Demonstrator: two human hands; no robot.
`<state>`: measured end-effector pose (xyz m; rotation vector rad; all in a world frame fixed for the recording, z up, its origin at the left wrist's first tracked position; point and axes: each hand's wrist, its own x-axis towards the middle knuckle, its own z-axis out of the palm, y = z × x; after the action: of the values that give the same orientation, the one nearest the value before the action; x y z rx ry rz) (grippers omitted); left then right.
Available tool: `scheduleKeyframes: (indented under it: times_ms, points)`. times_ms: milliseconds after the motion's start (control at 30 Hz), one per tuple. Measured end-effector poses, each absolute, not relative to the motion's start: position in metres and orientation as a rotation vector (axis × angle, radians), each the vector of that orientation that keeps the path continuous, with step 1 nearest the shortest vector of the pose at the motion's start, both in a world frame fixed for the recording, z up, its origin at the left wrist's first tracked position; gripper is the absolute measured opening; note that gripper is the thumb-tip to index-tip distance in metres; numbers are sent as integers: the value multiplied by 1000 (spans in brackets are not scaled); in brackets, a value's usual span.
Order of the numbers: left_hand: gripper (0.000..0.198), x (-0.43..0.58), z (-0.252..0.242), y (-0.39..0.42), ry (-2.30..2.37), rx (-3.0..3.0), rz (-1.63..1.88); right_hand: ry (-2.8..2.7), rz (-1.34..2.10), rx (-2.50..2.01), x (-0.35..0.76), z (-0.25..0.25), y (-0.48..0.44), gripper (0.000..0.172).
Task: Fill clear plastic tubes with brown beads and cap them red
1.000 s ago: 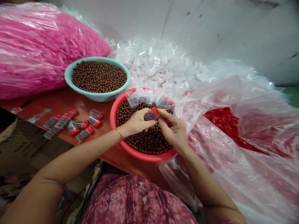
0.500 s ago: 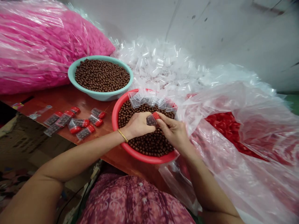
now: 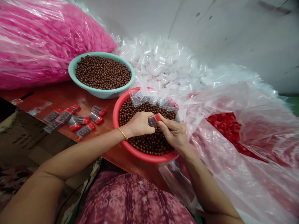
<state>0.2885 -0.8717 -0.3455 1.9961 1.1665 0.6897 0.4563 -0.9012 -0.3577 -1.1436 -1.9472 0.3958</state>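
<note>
Above a red basin (image 3: 149, 158) of brown candy balls (image 3: 149, 145), my left hand (image 3: 139, 124) is closed around a small clear plastic container (image 3: 152, 121) with dark balls inside. The fingers of my right hand (image 3: 174, 130) pinch its red cap (image 3: 158, 117), which sits at the container's upper right end. Several clear empty containers (image 3: 142, 98) lie across the basin's far side. To the left, several filled containers with red caps (image 3: 85, 129) lie loosely on the red-brown tabletop (image 3: 109, 155).
A light-blue basin (image 3: 102, 93) of brown balls stands behind. Clear containers (image 3: 161, 62) are heaped along the wall. A bag of pink pieces (image 3: 51, 43) fills the back left. At right, an open plastic bag (image 3: 257, 102) holds red caps (image 3: 224, 127).
My right fingers have shifted slightly on the red cap, and more of the container shows between my hands. The view has moved a little. The containers on the table lie as before.
</note>
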Motion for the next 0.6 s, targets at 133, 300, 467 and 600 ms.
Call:
scheduleKeyframes:
  times_ms: [133,300,467,600]
  points:
    - [12,289,-348,-874,1145,1899,755,-1981,200,-1073,446,-360,-907,34]
    - [19,288,-346,-875,1170,2005,696,-2175,-97,-984,448,-360,-911,38]
    - [15,292,-340,-875,1201,2145,570,-2137,149,-1157,462,-350,-910,43]
    - [18,297,-338,-875,1134,2308,432,-1703,528,-1290,453,-344,-892,66]
